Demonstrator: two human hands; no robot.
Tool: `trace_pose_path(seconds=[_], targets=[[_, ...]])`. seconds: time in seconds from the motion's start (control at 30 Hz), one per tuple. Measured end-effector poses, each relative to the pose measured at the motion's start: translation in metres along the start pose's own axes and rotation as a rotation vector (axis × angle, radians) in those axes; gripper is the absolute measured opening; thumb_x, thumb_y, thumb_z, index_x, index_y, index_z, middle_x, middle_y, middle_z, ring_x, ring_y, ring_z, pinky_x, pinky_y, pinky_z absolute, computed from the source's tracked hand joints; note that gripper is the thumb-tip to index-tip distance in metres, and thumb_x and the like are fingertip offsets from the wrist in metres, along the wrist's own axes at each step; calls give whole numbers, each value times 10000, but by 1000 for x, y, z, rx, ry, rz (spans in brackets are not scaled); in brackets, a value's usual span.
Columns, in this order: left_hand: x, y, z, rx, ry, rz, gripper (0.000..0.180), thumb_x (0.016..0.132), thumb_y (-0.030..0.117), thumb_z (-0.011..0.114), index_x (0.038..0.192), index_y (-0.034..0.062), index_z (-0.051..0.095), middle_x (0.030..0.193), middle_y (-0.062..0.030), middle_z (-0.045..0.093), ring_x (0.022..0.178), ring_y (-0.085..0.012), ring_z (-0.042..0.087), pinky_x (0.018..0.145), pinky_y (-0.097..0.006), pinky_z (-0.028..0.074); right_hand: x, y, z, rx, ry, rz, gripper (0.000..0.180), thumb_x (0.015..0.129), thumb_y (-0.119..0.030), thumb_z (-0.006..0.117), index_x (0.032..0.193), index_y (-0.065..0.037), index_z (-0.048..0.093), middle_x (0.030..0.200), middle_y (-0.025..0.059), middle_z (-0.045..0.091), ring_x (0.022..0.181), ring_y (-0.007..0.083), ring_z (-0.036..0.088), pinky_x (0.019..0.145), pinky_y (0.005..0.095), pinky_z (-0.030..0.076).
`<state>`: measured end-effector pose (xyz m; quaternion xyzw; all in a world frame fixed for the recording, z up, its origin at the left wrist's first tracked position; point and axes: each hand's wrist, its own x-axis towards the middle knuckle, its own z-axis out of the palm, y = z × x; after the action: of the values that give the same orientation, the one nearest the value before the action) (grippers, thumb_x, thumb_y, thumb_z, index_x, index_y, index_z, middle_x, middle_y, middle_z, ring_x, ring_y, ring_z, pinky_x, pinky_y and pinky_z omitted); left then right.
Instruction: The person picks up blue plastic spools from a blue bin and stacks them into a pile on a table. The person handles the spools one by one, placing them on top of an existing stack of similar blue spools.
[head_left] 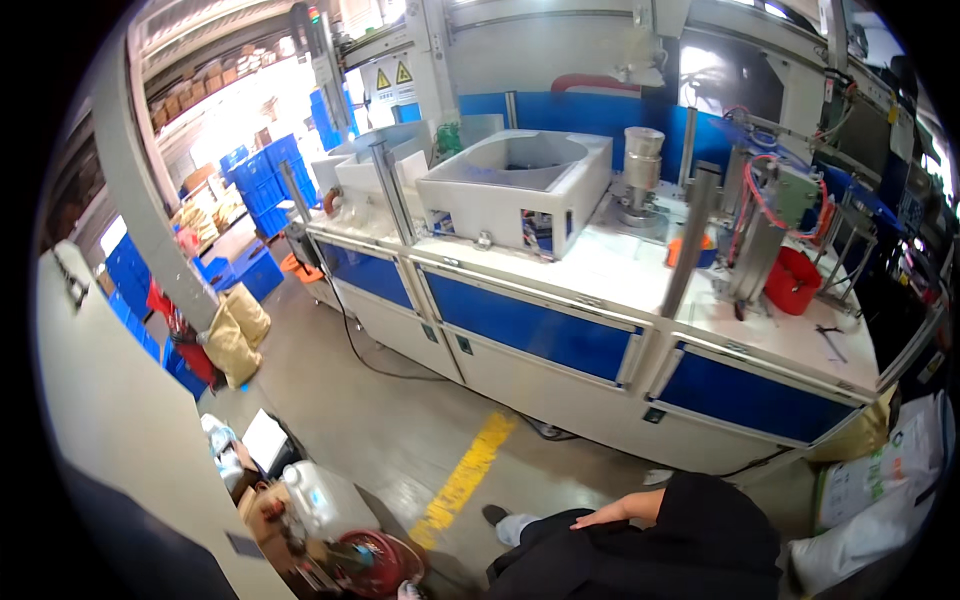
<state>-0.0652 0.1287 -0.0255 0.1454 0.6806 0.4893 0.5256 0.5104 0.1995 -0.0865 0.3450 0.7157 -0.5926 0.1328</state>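
Note:
My right hand [605, 513] comes out of a short black sleeve at the lower right. It lies flat against my black clothing [590, 560], fingers stretched out, and I see nothing held in it. Past its fingertips, a light trouser leg and a dark shoe [494, 514] show on the floor. My left hand is not in view. A small pale shape at the bottom edge, by a red basin [375, 565], is too cut off to make out.
A long white workbench with blue panels [530, 320] runs across the middle. On it stand a white box with a round opening [565, 205], a metal cylinder [642, 160] and a red bucket [793, 280]. A white jug [325, 500], sacks [235, 335] and blue crates [265, 185] stand leftward.

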Motion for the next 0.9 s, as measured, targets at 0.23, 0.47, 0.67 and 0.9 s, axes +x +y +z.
trace_pose_path(seconds=[0.23, 0.47, 0.67, 0.9], targets=[[95, 114, 0, 165, 50, -213, 432, 945, 220, 498, 1334, 41, 441, 1258, -145, 526, 1070, -302, 555, 922, -383, 458, 97, -204, -248, -409, -173, 560, 660, 921, -617, 369, 1388, -161, 469, 1443, 102, 420, 1360, 366, 324, 1040, 643, 205], [162, 110, -26, 239, 196, -472, 402, 933, 222, 492, 1295, 47, 478, 1211, -166, 554, 1057, -325, 562, 916, -392, 456, 354, -289, -409, -400, 150, -43, 602, 901, -513, 503, 1341, -103, 487, 1293, 201, 537, 1184, 369, 507, 995, 420, 407], [302, 188, -57, 386, 151, -651, 379, 924, 224, 487, 1262, 52, 510, 1171, -185, 578, 1046, -345, 567, 910, -400, 454, 530, -393, -531, -357, 199, -74, 585, 911, -490, 510, 1366, -124, 467, 1342, 174, 511, 1222, 343, 489, 1015, 408, 394], [601, 418, -72, 546, 84, -257, 358, 913, 226, 482, 1223, 58, 547, 1124, -206, 606, 1033, -368, 573, 904, -409, 451, 548, -450, -600, 651, 120, 261, 711, 914, -613, 408, 1475, -188, 303, 1536, 67, 246, 1395, 311, 226, 1145, 394, 153]])
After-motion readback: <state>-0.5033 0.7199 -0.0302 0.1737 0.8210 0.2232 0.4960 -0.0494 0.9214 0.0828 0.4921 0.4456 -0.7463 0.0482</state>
